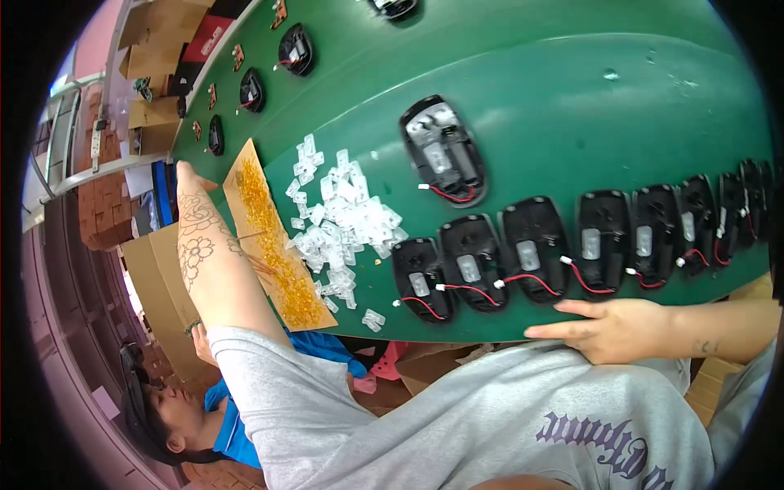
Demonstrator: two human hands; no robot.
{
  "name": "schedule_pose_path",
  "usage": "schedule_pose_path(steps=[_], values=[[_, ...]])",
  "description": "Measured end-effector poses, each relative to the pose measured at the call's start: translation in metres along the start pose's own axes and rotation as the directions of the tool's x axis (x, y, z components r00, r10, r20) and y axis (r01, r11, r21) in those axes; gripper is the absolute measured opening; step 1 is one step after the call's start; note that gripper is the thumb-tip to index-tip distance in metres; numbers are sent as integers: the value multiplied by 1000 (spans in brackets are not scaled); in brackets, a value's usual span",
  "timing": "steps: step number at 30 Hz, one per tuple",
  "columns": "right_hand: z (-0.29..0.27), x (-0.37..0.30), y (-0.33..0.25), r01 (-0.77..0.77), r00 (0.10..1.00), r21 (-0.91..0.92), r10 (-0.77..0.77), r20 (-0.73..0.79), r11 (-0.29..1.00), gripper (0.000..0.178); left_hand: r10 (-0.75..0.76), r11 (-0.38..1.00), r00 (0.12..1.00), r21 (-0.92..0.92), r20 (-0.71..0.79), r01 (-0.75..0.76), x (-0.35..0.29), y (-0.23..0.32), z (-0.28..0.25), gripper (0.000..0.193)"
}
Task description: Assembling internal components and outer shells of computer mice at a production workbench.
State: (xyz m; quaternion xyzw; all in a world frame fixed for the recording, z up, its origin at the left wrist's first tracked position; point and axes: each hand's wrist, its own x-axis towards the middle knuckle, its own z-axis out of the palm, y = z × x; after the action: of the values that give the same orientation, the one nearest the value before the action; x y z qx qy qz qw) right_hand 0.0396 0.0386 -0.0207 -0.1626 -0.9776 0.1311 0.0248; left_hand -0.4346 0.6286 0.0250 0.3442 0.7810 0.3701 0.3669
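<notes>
My left arm stretches to the far left, and my left hand (196,178) is over the green table's edge, beyond a cardboard sheet (245,196) strewn with small amber parts. Its fingers are mostly hidden, so I cannot tell what they hold. My right hand (600,329) lies at the near edge with fingers stretched out, beside a row of black mouse-like shells (531,249). Each nearer shell has a clear piece and a red-and-white wire with a white plug. One similar shell (445,155) lies apart, behind the row. A heap of clear plastic pieces (347,208) sits left of it.
More black shells (294,51) and small orange-brown circuit boards (238,57) are spaced along the far left of the green surface (572,98). Another person (224,416) in blue is at lower left, with a hand (202,343) by a cardboard box (159,278).
</notes>
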Motion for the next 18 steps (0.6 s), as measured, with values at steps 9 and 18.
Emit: schedule_pose_path(steps=[9,18], values=[[-10,-7,-8,22,999,-89,-20,27,996,19,-134,975,981,-197,-141,105,-51,169,-6,86],[0,-32,-14,153,961,-73,-166,-220,985,56,-285,860,957,-456,-52,231,-322,134,34,97]])
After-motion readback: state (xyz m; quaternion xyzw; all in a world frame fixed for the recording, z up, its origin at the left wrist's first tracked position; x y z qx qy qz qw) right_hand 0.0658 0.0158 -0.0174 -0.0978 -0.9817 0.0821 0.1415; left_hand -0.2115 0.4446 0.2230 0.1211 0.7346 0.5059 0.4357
